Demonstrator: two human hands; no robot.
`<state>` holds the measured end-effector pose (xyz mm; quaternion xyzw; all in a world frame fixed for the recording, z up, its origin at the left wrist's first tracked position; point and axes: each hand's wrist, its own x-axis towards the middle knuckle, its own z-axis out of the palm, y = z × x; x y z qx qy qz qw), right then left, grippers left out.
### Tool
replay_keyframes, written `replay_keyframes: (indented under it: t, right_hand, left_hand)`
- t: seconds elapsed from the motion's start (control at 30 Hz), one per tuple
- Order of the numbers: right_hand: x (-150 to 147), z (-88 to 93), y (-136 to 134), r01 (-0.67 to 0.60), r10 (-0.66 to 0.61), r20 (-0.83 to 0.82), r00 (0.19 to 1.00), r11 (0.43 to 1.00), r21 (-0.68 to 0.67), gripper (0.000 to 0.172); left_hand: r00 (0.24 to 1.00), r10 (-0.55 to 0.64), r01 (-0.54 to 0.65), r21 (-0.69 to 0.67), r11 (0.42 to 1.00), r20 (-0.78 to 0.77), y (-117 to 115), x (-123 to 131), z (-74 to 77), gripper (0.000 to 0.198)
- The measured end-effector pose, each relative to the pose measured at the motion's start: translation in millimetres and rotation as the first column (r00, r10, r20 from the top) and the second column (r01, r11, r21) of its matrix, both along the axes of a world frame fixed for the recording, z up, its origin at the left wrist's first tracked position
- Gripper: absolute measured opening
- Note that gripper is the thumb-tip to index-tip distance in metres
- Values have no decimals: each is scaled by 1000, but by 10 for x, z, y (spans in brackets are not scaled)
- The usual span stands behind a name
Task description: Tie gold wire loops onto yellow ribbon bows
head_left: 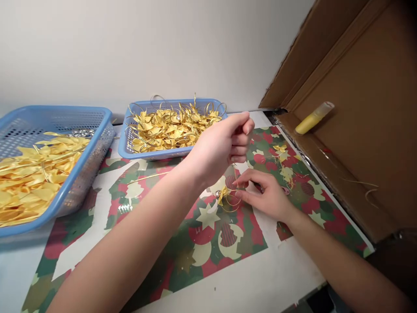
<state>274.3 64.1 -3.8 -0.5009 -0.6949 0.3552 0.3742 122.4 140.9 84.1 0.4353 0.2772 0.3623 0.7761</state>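
Note:
My left hand [224,141] is closed in a fist, raised above the table in front of the far basket. A thin strand of gold cord runs between it and my right hand. My right hand [265,195] pinches a yellow ribbon bow [223,195] by its gold cord, between thumb and forefinger. A small silver bell [218,193] sits at the bow's left side, and a loop of the cord [233,210] hangs below the fingers. What lies inside the left fist is mostly hidden.
A blue basket [156,155] of finished-looking bows with cord loops stands at the back. Another blue basket [97,143] at left holds yellow ribbon pieces and silver bells. Yellow scraps [286,174] lie at right, near a cardboard wall [358,108] with a yellow tube [314,118].

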Motion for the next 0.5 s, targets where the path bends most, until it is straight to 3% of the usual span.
replay_keyframes:
  t: [0.2,0.5]
  right_hand:
    - [-101,-50,-7,9,-14,-110,994,999,-41,5]
    - [-125,-120,-22,-50,50,5,999,999,-9,5]
  left_hand:
    - [996,86,-85,-28,996,3,-19,-68,130,35]
    - [956,276,-277,-10,961,94,31,-167,261,43]
